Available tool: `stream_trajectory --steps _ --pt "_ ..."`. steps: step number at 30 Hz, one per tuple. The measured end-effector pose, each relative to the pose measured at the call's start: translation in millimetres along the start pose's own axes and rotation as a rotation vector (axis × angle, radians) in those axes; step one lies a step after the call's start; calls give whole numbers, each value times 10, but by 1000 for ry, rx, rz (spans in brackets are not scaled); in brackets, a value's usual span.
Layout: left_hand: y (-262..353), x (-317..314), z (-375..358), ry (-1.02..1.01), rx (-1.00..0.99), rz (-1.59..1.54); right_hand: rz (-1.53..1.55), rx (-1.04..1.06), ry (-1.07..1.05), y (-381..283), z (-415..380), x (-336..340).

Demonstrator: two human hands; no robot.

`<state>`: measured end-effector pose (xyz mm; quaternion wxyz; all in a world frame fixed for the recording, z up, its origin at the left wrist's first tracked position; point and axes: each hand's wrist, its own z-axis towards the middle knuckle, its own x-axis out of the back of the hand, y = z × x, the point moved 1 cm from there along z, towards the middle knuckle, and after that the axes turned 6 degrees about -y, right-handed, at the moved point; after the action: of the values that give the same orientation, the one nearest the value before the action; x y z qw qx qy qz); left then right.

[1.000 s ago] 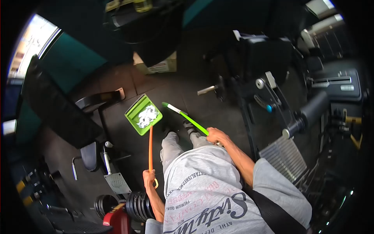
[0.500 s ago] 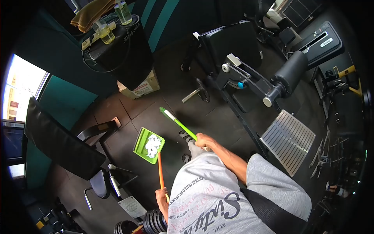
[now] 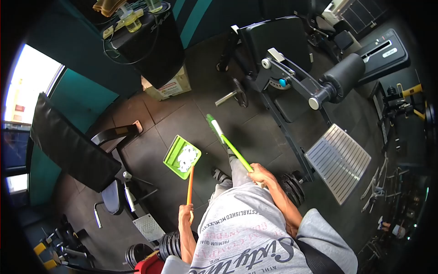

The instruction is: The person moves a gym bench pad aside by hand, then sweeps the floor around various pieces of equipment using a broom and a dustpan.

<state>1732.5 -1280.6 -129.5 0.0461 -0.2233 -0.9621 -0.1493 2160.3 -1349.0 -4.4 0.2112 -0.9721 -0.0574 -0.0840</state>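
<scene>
My left hand [image 3: 185, 214] is closed round the orange handle of a green dustpan [image 3: 170, 160]. White crumpled litter [image 3: 187, 158] lies in the pan, which is over the dark tiled floor ahead of me. In my right hand [image 3: 261, 174] is the green handle of a broom [image 3: 235, 152], fingers wrapped round it. The broom's white and green head points forward, to the right of the dustpan and apart from it. My feet, in dark sandals, show between the two tools.
A padded bench [image 3: 73, 141] stands at the left. To the right is an exercise machine with a roller pad [image 3: 344, 78] and a ribbed metal footplate [image 3: 338, 163]. A cardboard box [image 3: 168, 86] sits below a black stand [image 3: 148, 50] with bottles. Weight plates [image 3: 292, 188] lie near my right arm.
The broom has swung right and forward with my right hand, away from the dustpan. The dustpan has shifted slightly forward and right in view, with the white litter still in it.
</scene>
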Motion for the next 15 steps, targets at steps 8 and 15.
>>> stream_trajectory --steps 8,15 --pt "656 -208 -69 9 -3 136 304 -28 -116 -59 -290 244" --pt "1445 -288 65 88 -57 550 307 105 -119 -339 5 615"
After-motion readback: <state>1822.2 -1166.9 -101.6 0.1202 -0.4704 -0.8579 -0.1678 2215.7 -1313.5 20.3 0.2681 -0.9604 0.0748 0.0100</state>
